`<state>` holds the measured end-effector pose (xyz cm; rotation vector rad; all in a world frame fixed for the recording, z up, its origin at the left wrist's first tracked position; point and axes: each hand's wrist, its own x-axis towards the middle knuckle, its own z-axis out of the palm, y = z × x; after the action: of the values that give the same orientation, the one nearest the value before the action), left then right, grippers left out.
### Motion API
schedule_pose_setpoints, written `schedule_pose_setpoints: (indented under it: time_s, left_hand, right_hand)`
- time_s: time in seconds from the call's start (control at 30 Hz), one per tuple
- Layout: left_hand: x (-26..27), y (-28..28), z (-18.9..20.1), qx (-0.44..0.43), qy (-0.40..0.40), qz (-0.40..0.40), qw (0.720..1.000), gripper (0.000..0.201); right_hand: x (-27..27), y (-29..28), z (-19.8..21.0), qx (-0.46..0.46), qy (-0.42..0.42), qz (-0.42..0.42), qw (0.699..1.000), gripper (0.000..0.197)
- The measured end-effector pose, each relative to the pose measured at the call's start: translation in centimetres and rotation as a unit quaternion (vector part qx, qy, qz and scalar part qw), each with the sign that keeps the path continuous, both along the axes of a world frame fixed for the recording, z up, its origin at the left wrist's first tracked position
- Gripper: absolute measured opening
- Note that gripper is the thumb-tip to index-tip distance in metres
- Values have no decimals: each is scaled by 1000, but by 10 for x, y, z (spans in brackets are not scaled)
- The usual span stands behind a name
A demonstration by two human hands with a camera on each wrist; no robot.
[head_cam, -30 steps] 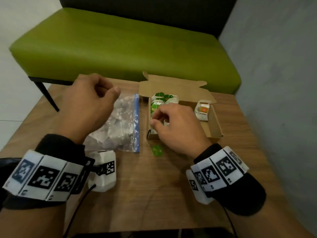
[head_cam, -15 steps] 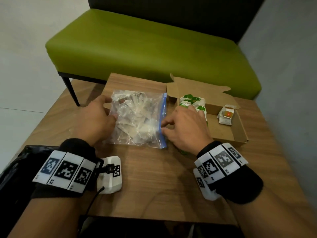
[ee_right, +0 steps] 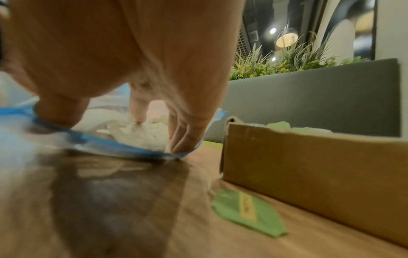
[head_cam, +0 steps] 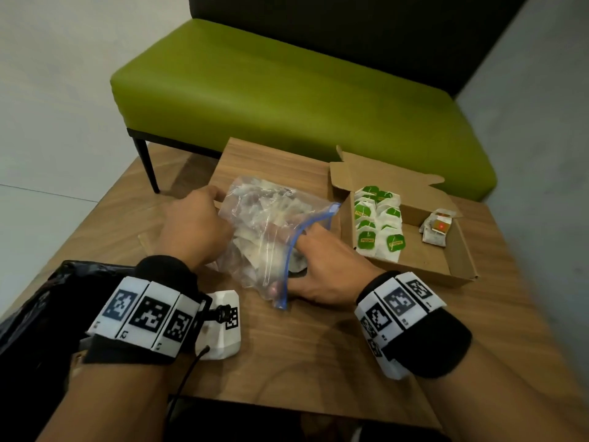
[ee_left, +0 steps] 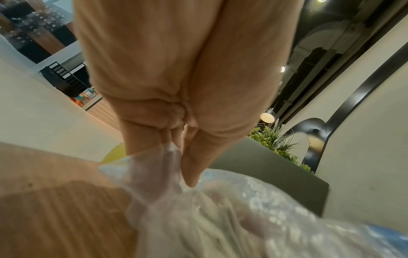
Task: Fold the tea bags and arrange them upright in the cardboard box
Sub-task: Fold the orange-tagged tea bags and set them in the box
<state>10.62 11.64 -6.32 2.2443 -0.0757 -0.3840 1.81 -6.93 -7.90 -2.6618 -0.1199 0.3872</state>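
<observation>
A clear zip bag (head_cam: pixel 271 224) with a blue zip strip, holding several loose tea bags, lies mid-table. My left hand (head_cam: pixel 220 218) pinches its bunched closed end between thumb and fingers (ee_left: pixel 192 167). My right hand (head_cam: pixel 307 250) has its fingers inside the bag's open mouth, one fingertip (ee_right: pixel 138 118) touching a white tea bag (ee_right: pixel 143 134); I see no grip on it. The open cardboard box (head_cam: pixel 452 269) stands to the right. Several green-tagged tea bags (head_cam: pixel 379 224) stand upright in its left part. One red-tagged tea bag (head_cam: pixel 438 229) lies at its right wall.
A loose green tag (ee_right: pixel 247 207) lies on the wooden table (head_cam: pixel 318 352) beside the box's near wall (ee_right: pixel 309 162). A green bench (head_cam: pixel 287 100) stands behind the table. A black bag (head_cam: pixel 28 314) sits at my left elbow. A grey wall is at right.
My right hand left the box, went to the zip edge and slid its fingers into the bag's mouth. My left hand came down and took hold of the bag's closed end.
</observation>
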Motion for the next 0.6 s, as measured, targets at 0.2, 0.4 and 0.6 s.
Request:
schedule_pose_setpoints:
  time_s: [0.2,0.4,0.6]
  left_hand:
    - [1,1,0,2,9,-4,1000,38]
    - [3,1,-4,-1,1,3,1000,28]
    - [3,0,-5,-9,10,-19,1000,35]
  right_hand:
    - [9,11,-15,37,-85,-29,995,37]
    - [7,9,-19,59,-65,-26,996,46]
    - [23,20,-27,56,-106,-8,993,35]
